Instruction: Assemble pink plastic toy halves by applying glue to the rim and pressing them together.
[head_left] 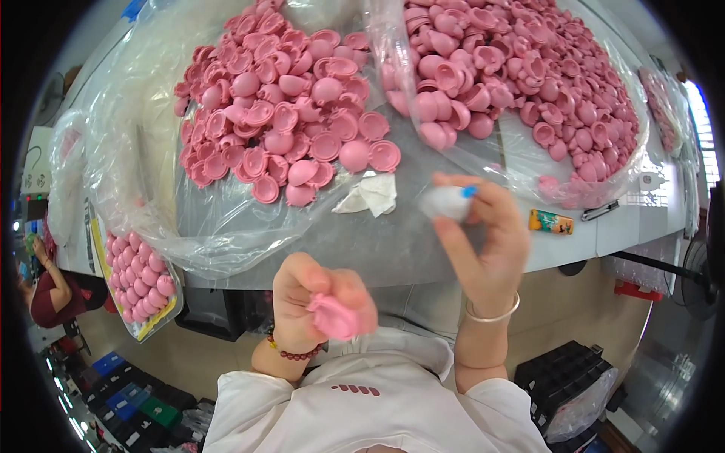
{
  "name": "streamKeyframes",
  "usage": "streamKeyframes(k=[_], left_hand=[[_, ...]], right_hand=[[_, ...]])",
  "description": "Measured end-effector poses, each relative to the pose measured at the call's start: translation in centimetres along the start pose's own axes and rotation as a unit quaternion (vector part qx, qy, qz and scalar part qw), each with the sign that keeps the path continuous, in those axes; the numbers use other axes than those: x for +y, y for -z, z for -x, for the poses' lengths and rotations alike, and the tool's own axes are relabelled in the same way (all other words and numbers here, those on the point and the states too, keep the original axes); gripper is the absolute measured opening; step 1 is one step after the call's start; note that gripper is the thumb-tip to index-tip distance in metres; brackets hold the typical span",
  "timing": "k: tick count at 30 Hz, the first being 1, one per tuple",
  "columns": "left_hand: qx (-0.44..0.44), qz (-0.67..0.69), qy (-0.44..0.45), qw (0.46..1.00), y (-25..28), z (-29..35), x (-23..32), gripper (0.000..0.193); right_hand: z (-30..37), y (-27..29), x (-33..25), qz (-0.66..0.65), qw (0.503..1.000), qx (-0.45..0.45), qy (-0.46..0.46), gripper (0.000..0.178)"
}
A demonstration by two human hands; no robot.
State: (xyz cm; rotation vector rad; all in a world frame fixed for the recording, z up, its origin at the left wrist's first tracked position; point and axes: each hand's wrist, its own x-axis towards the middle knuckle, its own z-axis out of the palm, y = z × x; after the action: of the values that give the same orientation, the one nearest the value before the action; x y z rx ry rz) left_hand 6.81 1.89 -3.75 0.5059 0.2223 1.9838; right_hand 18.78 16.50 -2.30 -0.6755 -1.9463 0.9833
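Observation:
My left hand (293, 296) is closed around a pink plastic shell piece (336, 318), raised in front of my chest at the near side of the table. Over the table's front part, my right hand (492, 249) pinches a small white bottle (445, 202) with a blue tip; motion blurs it. A crumpled white tissue (370, 195) lies between my hands, farther back. Behind it spreads a heap of pink shell pieces (279, 113) on clear plastic sheeting. A larger heap of similar pink pieces (529, 83) sits in a clear bag at the right.
Rounded pink pieces fill a tray (178, 306) at the table's left edge. A small green and orange pack (550, 222) and a dark slim tool (600, 211) lie at right. Black crates (563, 385) stand below. Another person (57, 298) sits at far left.

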Motion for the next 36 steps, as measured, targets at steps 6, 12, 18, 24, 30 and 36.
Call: streamKeyframes(k=[6,12,18,24,30,36], left_hand=[[-0.018,0.167,0.083,0.982,0.3,0.7,-0.7,0.042],[0.047,-0.035,0.134,0.989,0.2,0.7,-0.6,0.04],[0.031,-0.079,0.127,0.988,0.0,0.7,-0.9,0.041],[0.046,-0.1,0.139,0.984,-0.1,0.2,-0.4,0.041],[0.066,-0.141,0.124,0.98,0.0,-0.2,-0.2,0.044],[0.084,-0.19,0.108,0.972,-0.4,-0.5,-0.4,0.047]], right_hand=[[-1.0,0.1,-0.9,0.085,0.995,-0.052,-0.006,0.035],[-5.3,7.5,-0.1,0.264,0.963,0.053,-0.013,0.031],[-7.6,8.3,3.3,0.438,0.88,-0.163,0.09,0.021],[-3.8,7.9,-0.6,0.036,0.994,-0.035,-0.1,0.031],[-0.4,3.9,-0.6,0.07,0.969,-0.228,-0.068,0.038],[0.0,4.4,-0.7,0.181,0.966,-0.183,-0.038,0.031]])
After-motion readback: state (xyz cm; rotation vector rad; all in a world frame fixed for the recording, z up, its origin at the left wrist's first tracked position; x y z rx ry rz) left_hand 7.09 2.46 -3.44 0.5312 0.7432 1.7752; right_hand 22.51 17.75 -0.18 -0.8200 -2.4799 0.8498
